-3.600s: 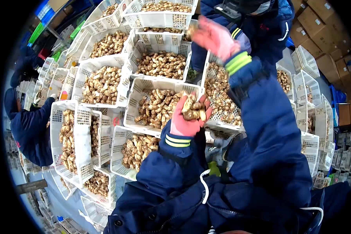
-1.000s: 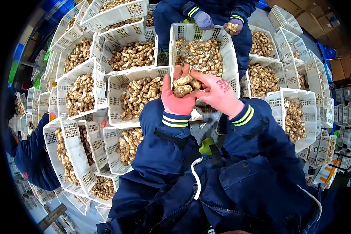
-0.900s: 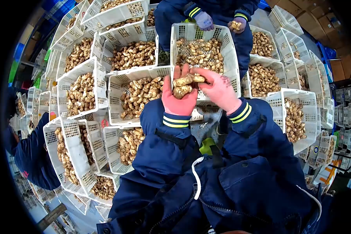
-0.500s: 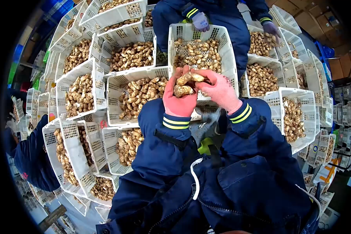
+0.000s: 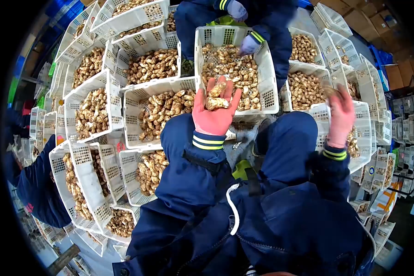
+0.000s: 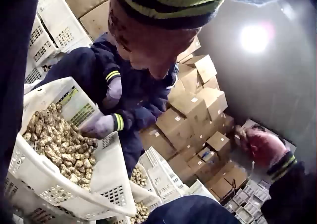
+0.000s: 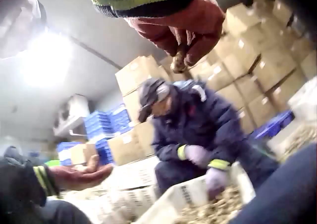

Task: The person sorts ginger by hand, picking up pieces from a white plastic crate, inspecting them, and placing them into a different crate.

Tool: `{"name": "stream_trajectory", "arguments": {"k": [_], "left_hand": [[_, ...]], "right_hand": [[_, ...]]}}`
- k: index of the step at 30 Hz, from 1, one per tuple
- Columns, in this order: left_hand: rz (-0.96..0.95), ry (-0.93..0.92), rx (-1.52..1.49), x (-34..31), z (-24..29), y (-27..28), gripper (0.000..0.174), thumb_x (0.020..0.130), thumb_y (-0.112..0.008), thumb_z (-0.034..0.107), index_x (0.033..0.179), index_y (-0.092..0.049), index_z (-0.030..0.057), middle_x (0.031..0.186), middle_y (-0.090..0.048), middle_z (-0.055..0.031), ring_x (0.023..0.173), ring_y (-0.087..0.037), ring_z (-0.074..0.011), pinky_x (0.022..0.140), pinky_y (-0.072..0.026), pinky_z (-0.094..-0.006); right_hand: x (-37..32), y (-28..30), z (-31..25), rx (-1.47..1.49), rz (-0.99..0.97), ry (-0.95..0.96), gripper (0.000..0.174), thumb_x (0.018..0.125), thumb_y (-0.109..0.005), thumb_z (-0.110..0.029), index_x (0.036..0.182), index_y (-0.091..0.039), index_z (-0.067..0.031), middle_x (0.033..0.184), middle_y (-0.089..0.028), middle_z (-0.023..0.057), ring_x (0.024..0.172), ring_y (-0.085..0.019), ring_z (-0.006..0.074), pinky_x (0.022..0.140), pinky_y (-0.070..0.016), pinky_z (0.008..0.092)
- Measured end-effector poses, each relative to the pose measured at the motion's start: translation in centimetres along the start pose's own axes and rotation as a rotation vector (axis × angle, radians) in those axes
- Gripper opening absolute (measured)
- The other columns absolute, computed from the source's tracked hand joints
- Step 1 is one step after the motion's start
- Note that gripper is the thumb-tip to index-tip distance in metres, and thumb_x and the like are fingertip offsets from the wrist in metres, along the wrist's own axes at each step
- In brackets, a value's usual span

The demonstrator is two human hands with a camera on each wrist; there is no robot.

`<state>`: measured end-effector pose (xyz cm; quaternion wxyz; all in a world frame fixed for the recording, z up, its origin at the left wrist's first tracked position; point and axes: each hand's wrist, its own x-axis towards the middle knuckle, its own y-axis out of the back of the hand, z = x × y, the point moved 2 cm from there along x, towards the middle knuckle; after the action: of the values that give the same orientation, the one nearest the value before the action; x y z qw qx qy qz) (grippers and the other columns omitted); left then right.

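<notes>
Palm up, the pink-gloved left hand carries a few brown-and-white mushrooms on spread fingers, just below the near rim of the middle crate. Off to the right, the pink-gloved right hand is raised over the right-hand crates, a blurred mushroom at its fingertips. The right wrist view shows the right hand pinching that mushroom between thumb and fingers, with the left hand held out flat at lower left. In the left wrist view the left hand hides its load; the right hand is far off.
White mesh crates of mushrooms stand left and right. A seated person opposite has one grey-gloved hand in the middle crate. Another person is at far left. Cardboard boxes are stacked behind.
The right hand has left the left palm with a mushroom and swung right. The left hand has opened out flat. The opposite person's hand has moved from the right crates into the middle crate.
</notes>
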<state>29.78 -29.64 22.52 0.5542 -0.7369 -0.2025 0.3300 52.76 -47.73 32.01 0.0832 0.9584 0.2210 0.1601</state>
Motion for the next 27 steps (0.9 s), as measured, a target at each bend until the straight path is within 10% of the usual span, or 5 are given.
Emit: {"name": "stream_trajectory", "arguments": {"k": [4,11,13,21,27], "left_hand": [[-0.086,0.045,-0.005,0.4,-1.1,0.4,0.036,0.089,-0.045,0.028,0.114,-0.049,0.0032,0.127,-0.042,-0.0166,0.123,-0.033,-0.0311,0.104,-0.0238,-0.0538],[-0.075,0.058,0.127,0.2,-2.8,0.2,0.042,0.091,-0.041,0.035,0.119,-0.044,0.0037,0.127,-0.042,-0.0159,0.119,-0.038,-0.0334,0.101,-0.0275,-0.0508],[-0.087,0.001,0.203,0.2,-2.3,0.4,0.042,0.091,-0.039,0.035,0.119,-0.044,0.004,0.126,-0.043,-0.0161,0.119,-0.038,-0.0338,0.1,-0.0285,-0.0509],[-0.022,0.006,0.173,0.9,-0.7,1.8,0.041,0.091,-0.041,0.038,0.115,-0.047,0.0054,0.121,-0.047,-0.0174,0.107,-0.049,-0.0315,0.087,-0.0425,-0.0453],[-0.082,0.08,0.118,0.9,-0.7,1.9,0.037,0.091,-0.042,0.035,0.109,-0.051,0.0047,0.119,-0.049,-0.0158,0.109,-0.048,-0.0327,0.089,-0.0428,-0.0459]], "right_hand": [[-0.6,9.9,0.6,-1.249,0.228,0.389,0.032,0.079,-0.06,-0.008,0.11,-0.056,-0.0016,0.109,-0.058,0.013,0.101,-0.055,0.0235,0.087,-0.042,0.0323],[-5.6,-11.0,-4.0,-0.065,-0.827,0.176,0.043,0.074,-0.06,-0.002,0.116,-0.052,-0.0006,0.109,-0.058,0.0117,0.1,-0.056,0.0202,0.086,-0.0432,0.0285],[-6.8,-15.3,-2.3,-0.228,-0.797,0.518,0.044,0.072,-0.059,-0.001,0.115,-0.053,-0.0013,0.108,-0.057,0.013,0.1,-0.056,0.0212,0.086,-0.0437,0.0296],[-5.8,-14.6,0.6,0.908,-0.944,-0.591,0.047,0.086,-0.049,-0.005,0.132,-0.036,-0.0033,0.123,-0.049,0.0087,0.103,-0.054,0.0175,0.089,-0.044,0.0326],[-5.0,-14.6,0.7,0.826,-0.893,-0.52,0.05,0.084,-0.048,-0.006,0.132,-0.035,-0.0048,0.089,-0.047,-0.0009,0.087,-0.052,0.0102,0.076,-0.0434,0.0259]]}}
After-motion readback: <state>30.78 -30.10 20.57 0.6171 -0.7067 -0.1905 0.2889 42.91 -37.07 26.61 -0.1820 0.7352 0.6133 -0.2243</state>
